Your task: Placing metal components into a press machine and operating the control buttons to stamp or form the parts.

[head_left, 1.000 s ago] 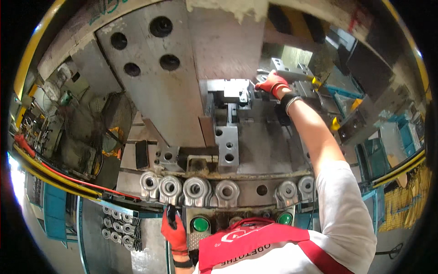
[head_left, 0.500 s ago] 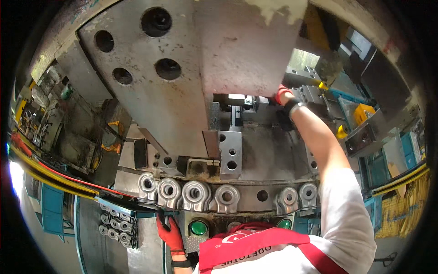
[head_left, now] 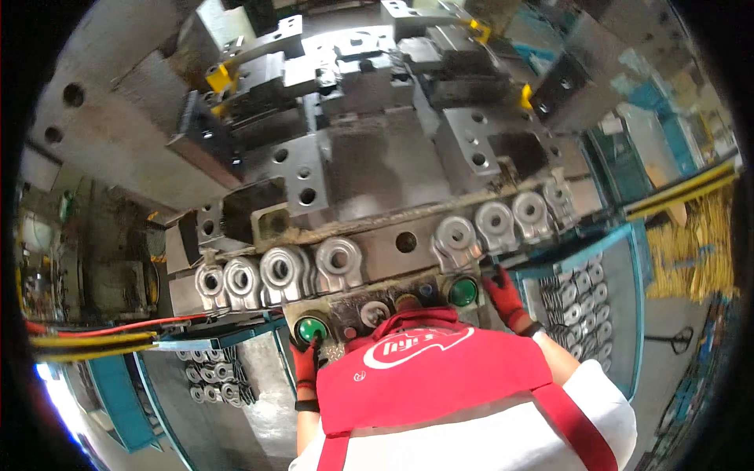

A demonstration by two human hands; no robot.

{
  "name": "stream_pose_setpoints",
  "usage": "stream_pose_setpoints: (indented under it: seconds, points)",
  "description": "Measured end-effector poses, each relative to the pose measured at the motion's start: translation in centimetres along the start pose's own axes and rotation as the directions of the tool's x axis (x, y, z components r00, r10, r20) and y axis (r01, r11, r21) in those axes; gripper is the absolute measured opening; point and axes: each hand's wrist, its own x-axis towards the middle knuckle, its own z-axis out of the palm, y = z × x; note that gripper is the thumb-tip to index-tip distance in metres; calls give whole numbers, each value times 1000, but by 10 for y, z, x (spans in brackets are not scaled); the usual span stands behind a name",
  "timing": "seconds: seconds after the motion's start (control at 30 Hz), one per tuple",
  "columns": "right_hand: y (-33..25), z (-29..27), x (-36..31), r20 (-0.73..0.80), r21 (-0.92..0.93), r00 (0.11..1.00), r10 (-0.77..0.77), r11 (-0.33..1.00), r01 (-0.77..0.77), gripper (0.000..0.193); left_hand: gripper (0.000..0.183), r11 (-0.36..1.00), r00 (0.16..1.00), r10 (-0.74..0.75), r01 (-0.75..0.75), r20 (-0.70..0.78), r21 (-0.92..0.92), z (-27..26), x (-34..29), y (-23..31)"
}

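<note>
Left hand [head_left: 305, 363] on left button [head_left: 309, 324], right hand [head_left: 505, 297] beside right button [head_left: 463, 292]
Both half open, seemingly empty; a square press, fingers clear of the parts [head_left: 347, 276], works best.

The left green button [head_left: 311, 326], round in a dark ring, has my left hand [head_left: 305, 364] over its lower edge; the right green button [head_left: 463, 292], equally round, sits just beside my right hand [head_left: 506, 299].
</note>
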Motion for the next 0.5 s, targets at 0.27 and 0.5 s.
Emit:
stream_pose_setpoints:
  seconds: [0.27,0.5]
  points:
    - [25,37,2,196,79,978,-77,995,63,77,72,996,993,41,-49,-108,-77,9,19,-2]
    - [1,36,-4,198,80,975,-100,993,85,76,70,973,981,156,-172,-113,-151,14,17,-10]
